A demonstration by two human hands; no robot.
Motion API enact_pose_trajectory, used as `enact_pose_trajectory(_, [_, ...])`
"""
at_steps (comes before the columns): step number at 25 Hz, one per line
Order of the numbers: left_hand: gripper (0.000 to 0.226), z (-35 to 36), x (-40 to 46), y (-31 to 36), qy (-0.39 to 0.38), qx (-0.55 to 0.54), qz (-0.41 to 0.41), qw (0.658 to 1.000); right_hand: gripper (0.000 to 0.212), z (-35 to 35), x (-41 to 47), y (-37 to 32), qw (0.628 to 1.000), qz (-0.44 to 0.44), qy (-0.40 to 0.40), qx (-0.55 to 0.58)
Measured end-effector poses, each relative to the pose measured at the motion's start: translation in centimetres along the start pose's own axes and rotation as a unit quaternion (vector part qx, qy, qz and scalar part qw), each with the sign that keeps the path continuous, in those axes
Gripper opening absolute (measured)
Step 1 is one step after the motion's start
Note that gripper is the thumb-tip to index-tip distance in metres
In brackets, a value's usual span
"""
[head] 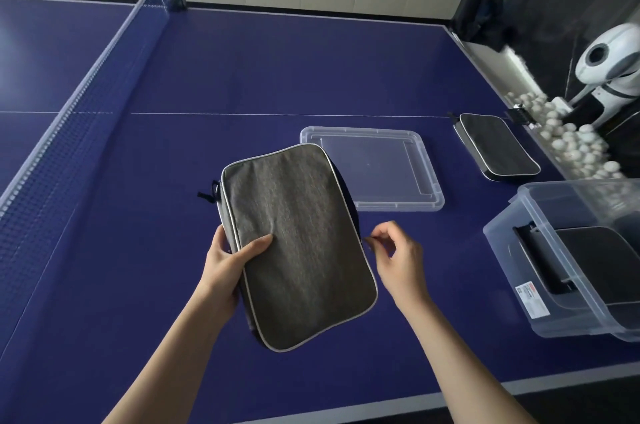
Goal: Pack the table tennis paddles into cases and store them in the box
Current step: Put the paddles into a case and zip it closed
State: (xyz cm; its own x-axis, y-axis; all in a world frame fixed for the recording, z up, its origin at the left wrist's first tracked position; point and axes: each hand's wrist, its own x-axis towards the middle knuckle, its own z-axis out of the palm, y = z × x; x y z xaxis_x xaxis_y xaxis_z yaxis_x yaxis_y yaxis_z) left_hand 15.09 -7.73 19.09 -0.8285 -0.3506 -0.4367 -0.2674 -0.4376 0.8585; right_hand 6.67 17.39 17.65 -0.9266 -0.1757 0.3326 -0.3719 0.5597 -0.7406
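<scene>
While the left hand (pixel 227 259) grips the long edge of a grey paddle case (pixel 298 243), thumb laid flat on its top face and fingers curled underneath, the case hangs tilted above the blue worktop (pixel 242 77), its far end toward the net (pixel 86 77). Over at the case's opposite edge the right hand (pixel 398 254) pinches something small between thumb and forefinger, which looks like the zip pull, though it is too small to tell for sure. Just beyond the case a clear plastic lid (pixel 398 181) lies flat on the worktop, partly covered by the case's far corner. Further right, near the worktop's end, a second dark case (pixel 497 146) lies flat by itself. Nearer the person's right stands a clear storage box (pixel 519 243), open, with another dark case (pixel 595 261) lying inside it. Past the worktop's end sits a heap of white balls (pixel 568 143), and beside it a white ball machine (pixel 609 56).
</scene>
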Motion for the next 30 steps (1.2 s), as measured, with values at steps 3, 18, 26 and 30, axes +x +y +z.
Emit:
enact_pose_trajectory(3, [0.061,-0.9,-0.2,-0.1,-0.046,0.02,-0.011,0.999,0.01,0.6,1.0,-0.6,1.0,-0.007,-0.002,0.011])
enact_pose_trajectory(18, [0.062,-3.2,0.7,2.8,-0.179,0.425,0.091,0.883,0.007,0.4,4.2,-1.7,0.998,-0.015,-0.06,-0.029])
enact_pose_trajectory(26, [0.074,-2.1,2.1,3.9,-0.209,0.631,0.143,0.733,0.006,2.1,5.0,-6.2,0.982,-0.157,-0.097,-0.043])
enact_pose_trajectory(30, [0.076,-2.2,2.3,3.3,-0.204,0.633,0.144,0.733,0.005,2.6,4.5,-7.4,0.974,-0.193,-0.115,-0.037])
